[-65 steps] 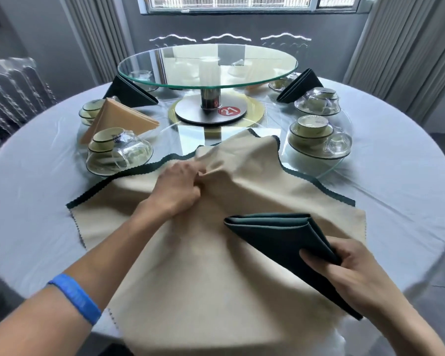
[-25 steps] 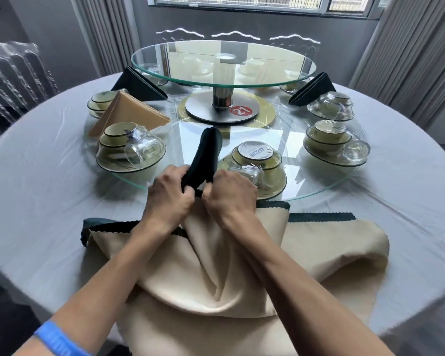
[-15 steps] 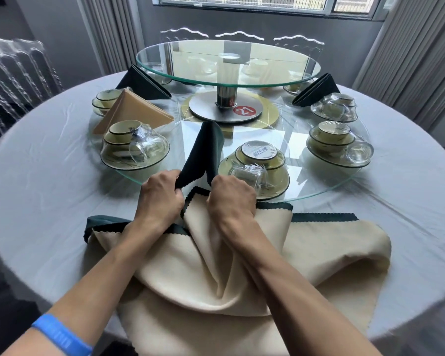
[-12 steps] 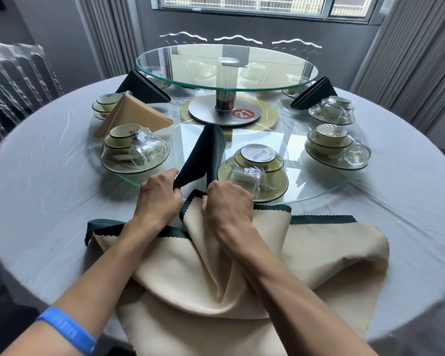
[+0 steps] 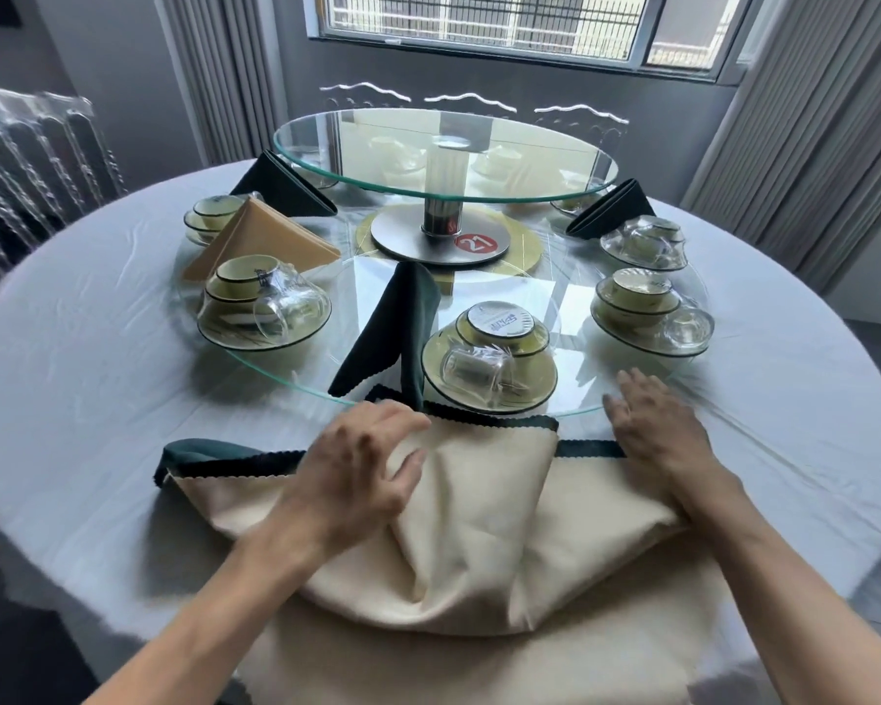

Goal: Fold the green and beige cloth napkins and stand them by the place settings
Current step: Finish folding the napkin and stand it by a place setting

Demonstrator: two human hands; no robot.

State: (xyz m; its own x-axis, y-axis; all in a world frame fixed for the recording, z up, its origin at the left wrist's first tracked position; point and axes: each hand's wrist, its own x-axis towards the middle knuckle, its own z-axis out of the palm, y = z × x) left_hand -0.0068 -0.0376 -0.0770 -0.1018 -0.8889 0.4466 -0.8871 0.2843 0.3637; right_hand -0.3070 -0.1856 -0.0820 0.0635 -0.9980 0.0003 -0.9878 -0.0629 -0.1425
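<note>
Head view: my left hand [image 5: 357, 465] rests with loosely spread fingers on the rumpled beige cloth napkin [image 5: 479, 521]; my right hand [image 5: 652, 429] lies flat on its right edge. Beyond them the folded dark green napkin [image 5: 395, 328] stands on the glass turntable [image 5: 581, 404], beside a plate.

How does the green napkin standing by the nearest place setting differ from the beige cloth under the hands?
The green napkin is folded and stands upright on the glass ring; the beige cloth lies rumpled and unfolded on the white tablecloth. No hand touches the green napkin; the left hand and right hand rest on the beige cloth. The green napkin is dark, the beige cloth pale. Both show scalloped edges.
</note>
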